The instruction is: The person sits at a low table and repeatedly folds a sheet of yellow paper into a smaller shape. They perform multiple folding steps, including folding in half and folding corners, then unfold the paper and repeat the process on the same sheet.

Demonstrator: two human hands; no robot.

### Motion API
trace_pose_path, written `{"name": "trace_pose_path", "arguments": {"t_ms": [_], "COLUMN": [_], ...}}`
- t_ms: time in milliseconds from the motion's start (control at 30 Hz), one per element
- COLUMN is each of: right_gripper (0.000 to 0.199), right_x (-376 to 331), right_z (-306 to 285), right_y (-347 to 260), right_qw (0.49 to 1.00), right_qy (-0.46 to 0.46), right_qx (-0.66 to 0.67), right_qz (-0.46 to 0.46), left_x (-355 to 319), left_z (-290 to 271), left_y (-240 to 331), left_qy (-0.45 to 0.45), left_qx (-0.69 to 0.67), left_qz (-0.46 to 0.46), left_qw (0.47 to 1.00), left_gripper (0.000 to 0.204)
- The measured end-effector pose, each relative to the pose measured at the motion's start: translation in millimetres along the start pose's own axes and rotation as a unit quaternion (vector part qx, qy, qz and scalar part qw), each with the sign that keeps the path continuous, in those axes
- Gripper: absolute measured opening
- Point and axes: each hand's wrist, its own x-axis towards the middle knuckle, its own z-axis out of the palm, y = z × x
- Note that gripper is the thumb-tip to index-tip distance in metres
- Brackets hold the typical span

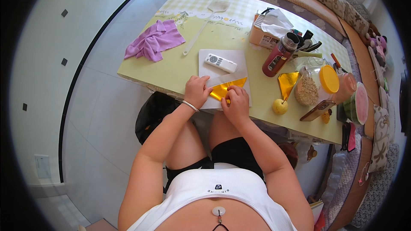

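A shiny gold sheet of paper (221,90), folded to a pointed shape, lies on a white sheet (244,71) at the table's near edge. My left hand (198,91) has its fingers closed at the left end of the gold paper. Bent fingers of my right hand (236,104) press and pinch its lower edge, partly hiding it. Just beyond the gold paper, a white remote control (220,63) rests on the white sheet.
Left on the table (180,72) are a purple cloth (156,40) and a long-handled spatula (198,34). Rightward stand a tissue box (262,34), maroon flask (280,55), yellow-lidded jar (309,87), yellow fruit (280,106), gold paper piece (287,83), phone (317,110) and cut watermelon (359,104).
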Motion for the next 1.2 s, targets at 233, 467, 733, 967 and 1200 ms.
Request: {"name": "trace_pose_path", "arguments": {"t_ms": [233, 467, 733, 967, 1200], "right_gripper": [0.038, 0.038, 0.041, 0.041, 0.055], "right_x": [2, 3, 0, 5, 26], "right_z": [-2, 3, 7, 3, -15], "right_y": [-2, 0, -1, -4, 10], "right_qw": [0.998, 0.991, 0.988, 0.989, 0.985], "right_qy": [-0.045, -0.054, -0.042, -0.075, -0.117], "right_qx": [-0.047, -0.115, -0.138, -0.125, 0.021], "right_qz": [-0.027, -0.044, -0.061, -0.035, 0.122], "left_x": [3, -1, -36, -8, 13], "left_z": [5, -4, -6, -2, 13], "left_y": [0, 15, 9, 31, 25], "left_qy": [-0.019, 0.067, 0.053, -0.016, -0.001], "left_qx": [0.027, 0.102, 0.146, 0.169, 0.165], "left_qz": [-0.03, 0.078, 0.154, 0.047, -0.01], "left_qw": [0.999, 0.989, 0.976, 0.984, 0.986], "left_gripper": [0.042, 0.029, 0.016, 0.017, 0.032]}}
